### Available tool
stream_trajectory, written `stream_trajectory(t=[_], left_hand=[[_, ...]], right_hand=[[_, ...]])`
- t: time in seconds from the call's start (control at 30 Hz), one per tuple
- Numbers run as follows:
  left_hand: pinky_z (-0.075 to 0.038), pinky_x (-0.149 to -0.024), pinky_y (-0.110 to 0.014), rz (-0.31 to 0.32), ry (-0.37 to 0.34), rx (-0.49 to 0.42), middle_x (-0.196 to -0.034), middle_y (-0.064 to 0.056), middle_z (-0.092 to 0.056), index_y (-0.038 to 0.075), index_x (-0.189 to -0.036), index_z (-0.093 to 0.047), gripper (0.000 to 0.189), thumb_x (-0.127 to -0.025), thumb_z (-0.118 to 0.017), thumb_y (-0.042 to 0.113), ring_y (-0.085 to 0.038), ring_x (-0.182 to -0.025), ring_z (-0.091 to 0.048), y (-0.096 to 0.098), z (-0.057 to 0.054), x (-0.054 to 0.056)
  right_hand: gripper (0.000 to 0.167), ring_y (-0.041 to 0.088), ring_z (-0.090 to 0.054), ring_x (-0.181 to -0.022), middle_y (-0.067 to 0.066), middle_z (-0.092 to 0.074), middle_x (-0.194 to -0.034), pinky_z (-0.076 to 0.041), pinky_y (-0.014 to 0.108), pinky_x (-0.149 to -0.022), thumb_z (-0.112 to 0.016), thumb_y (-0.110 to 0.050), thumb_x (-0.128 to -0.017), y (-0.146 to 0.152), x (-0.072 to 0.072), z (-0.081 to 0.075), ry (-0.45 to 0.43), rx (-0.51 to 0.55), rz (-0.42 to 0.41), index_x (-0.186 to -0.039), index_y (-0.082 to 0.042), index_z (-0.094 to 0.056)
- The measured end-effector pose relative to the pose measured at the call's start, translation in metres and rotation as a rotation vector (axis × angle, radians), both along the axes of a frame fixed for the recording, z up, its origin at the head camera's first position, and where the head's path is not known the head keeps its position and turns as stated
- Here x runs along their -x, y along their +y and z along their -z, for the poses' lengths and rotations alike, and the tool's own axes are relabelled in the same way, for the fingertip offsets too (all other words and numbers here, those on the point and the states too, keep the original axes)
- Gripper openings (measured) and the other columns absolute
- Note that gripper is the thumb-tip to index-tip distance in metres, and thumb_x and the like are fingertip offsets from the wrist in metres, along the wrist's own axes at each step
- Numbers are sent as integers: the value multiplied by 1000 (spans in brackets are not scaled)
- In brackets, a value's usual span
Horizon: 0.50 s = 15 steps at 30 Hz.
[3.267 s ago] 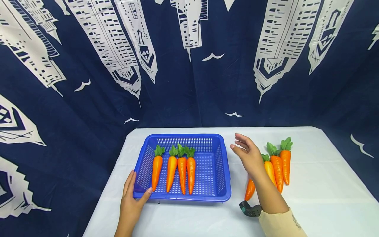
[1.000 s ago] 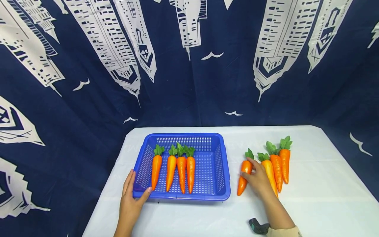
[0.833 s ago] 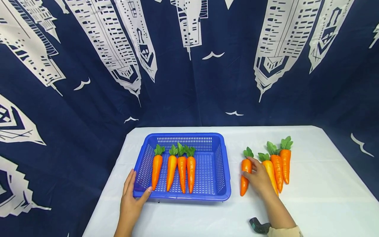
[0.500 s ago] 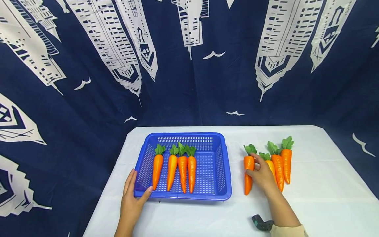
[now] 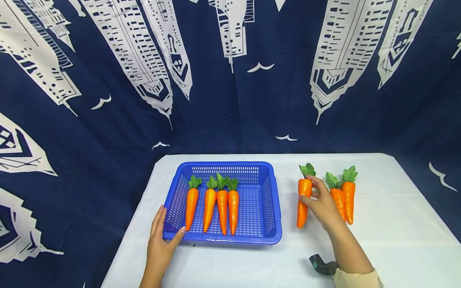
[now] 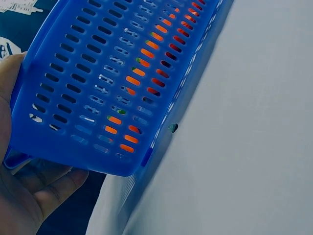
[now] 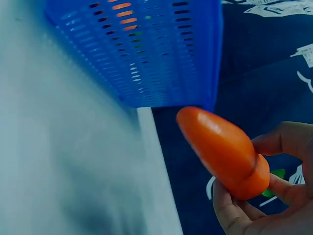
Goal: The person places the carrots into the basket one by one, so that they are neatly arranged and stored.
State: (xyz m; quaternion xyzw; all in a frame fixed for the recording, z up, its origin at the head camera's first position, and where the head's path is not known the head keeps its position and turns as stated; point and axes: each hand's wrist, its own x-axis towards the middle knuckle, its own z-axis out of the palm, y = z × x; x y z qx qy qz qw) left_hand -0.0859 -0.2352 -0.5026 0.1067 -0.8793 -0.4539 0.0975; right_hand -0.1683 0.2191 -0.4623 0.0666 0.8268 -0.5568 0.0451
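Observation:
My right hand (image 5: 321, 202) pinches an orange carrot (image 5: 302, 210) between thumb and fingers, its green leaves upward, to the right of the basket. In the right wrist view the carrot (image 7: 220, 149) appears raised off the table, its tip toward the basket. My left hand (image 5: 160, 244) rests at the near left corner of the blue plastic basket (image 5: 230, 240), fingers straight along its left side and thumb on the front rim. Inside, several carrots (image 5: 222, 208) lie side by side at the left and middle, leaves to the far side.
Two orange carrots (image 5: 348, 202) show on the table right of my right hand, which covers the spot where a yellower one lay. A dark device (image 5: 323, 266) is on the right wrist. A blue patterned cloth (image 5: 237, 104) hangs behind the white table (image 5: 399, 224).
My right hand came from beside the basket, grasped the leftmost loose carrot, straightened it and moved it slightly up and away from me. My left hand and the basket stayed put.

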Motion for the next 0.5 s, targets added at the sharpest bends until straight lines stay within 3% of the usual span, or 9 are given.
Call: stream_trajectory(t=[0.23,0.33,0.5], left_hand=[[-21,-123,-62,-2,-13,-1,-171,2,-15,21,-162,-25,90,-90,-78,33,-34,-158,-17,1,-2,0],[-21,-123,-62,-3,-7,0,-171,2,-16,20,-162,-26,90,-90,-78,32,-34,-158,-17,1,-1,0],[-21,-123,-61,-3,-7,1,-171,2,-16,20,-162,-25,90,-90,-78,31,-34,-158,-17,1,-1,0]], right_hand=[[74,29,-62,-116,26,-35,-154,-56,29,-92,-65,-18,-97,-9,4,-18,72,0,-19,-160,-19,-26],[73,27,-64,-113,24,-37,-153,-58,36,-94,-66,-20,-97,-13,6,-23,101,-1,-43,-159,-20,-27],[71,34,-63,-117,23,-37,-154,-58,48,-98,-66,-17,-96,-23,8,-31,132,29,-91,-157,-19,-29]])
